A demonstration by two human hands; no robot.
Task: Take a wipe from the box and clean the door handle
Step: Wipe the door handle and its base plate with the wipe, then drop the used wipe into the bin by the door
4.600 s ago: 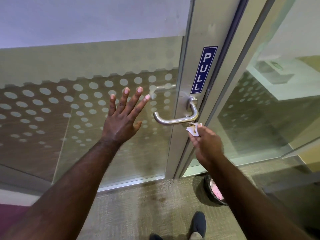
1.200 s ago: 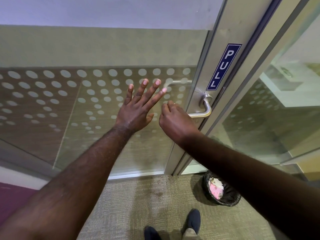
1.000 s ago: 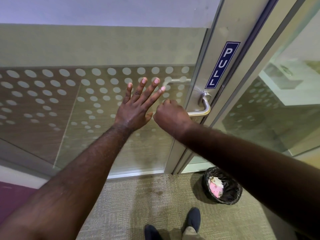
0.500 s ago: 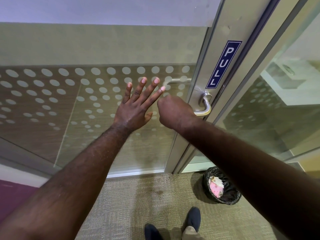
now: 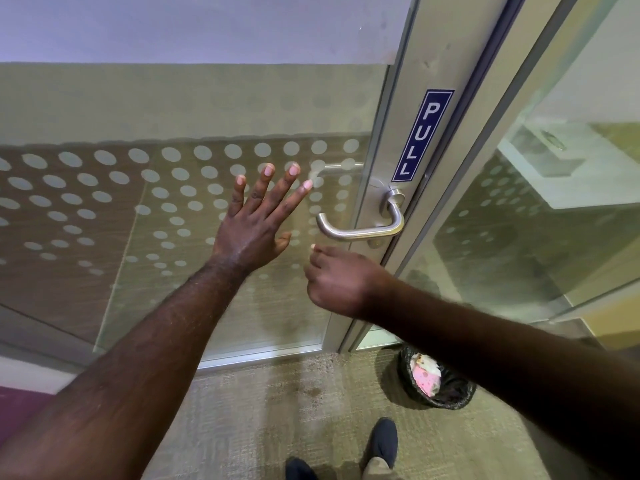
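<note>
The silver lever door handle (image 5: 360, 232) sits on the metal door frame and is fully uncovered. My right hand (image 5: 339, 282) hangs just below its free end, apart from it, with the fingers curled shut. The wipe is almost hidden inside that hand; only a pale speck (image 5: 312, 247) shows at the fingertips. My left hand (image 5: 259, 220) lies flat against the dotted glass panel left of the handle, fingers spread, holding nothing. No wipe box is in view.
A blue PULL sign (image 5: 422, 136) is stuck on the frame above the handle. A small black-lined bin (image 5: 460, 393) with pink and white rubbish stands on the carpet at the door's foot. My shoes (image 5: 381, 441) show at the bottom edge.
My right hand was wrapped over the handle's lever half a second ago. It has dropped down and off it, leaving the handle bare. My left hand has stayed on the glass.
</note>
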